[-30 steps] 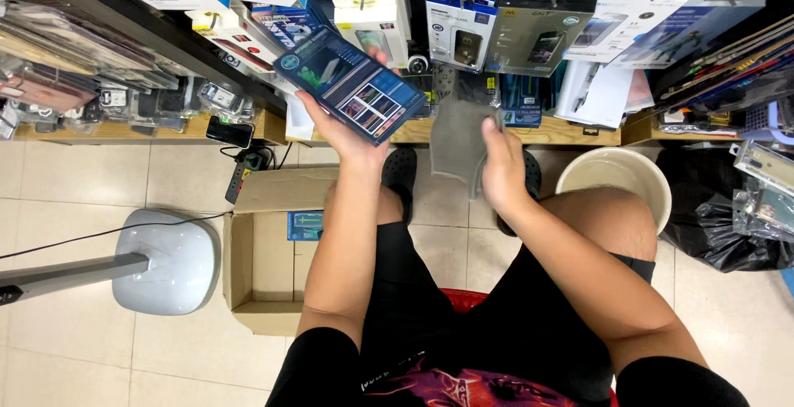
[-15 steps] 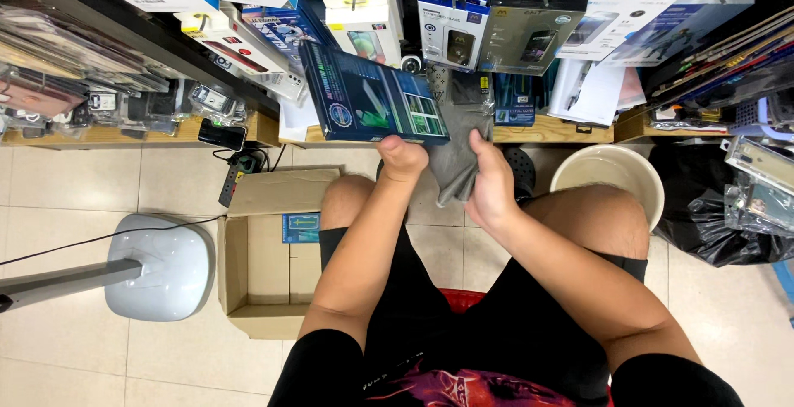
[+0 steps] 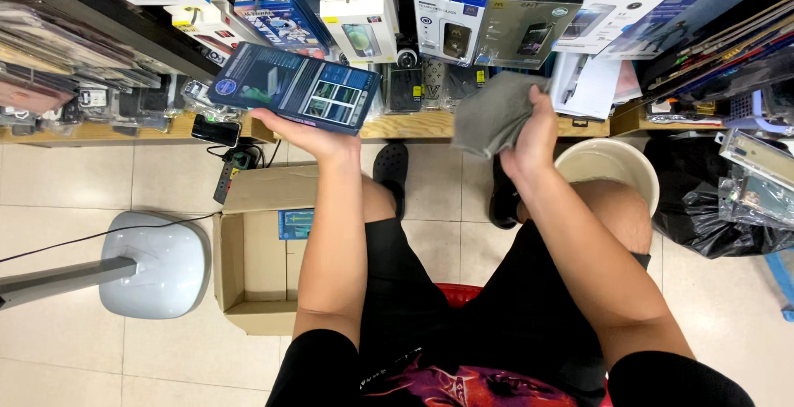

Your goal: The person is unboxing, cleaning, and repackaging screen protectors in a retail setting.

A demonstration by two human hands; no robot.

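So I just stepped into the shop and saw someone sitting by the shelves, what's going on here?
A seated person holds a flat dark blue product box up in the left hand, and a grey cloth bunched in the right hand. The two are apart, box to one side, cloth to the other. In front are shelves of packaged phone accessories. On the tiled floor sit an open cardboard box by the left knee and a pale bucket by the right.

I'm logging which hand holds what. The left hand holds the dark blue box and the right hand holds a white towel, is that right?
Not quite. The head view shows the right hand holding a grey cloth, not a white towel. The left hand does hold the dark blue box.
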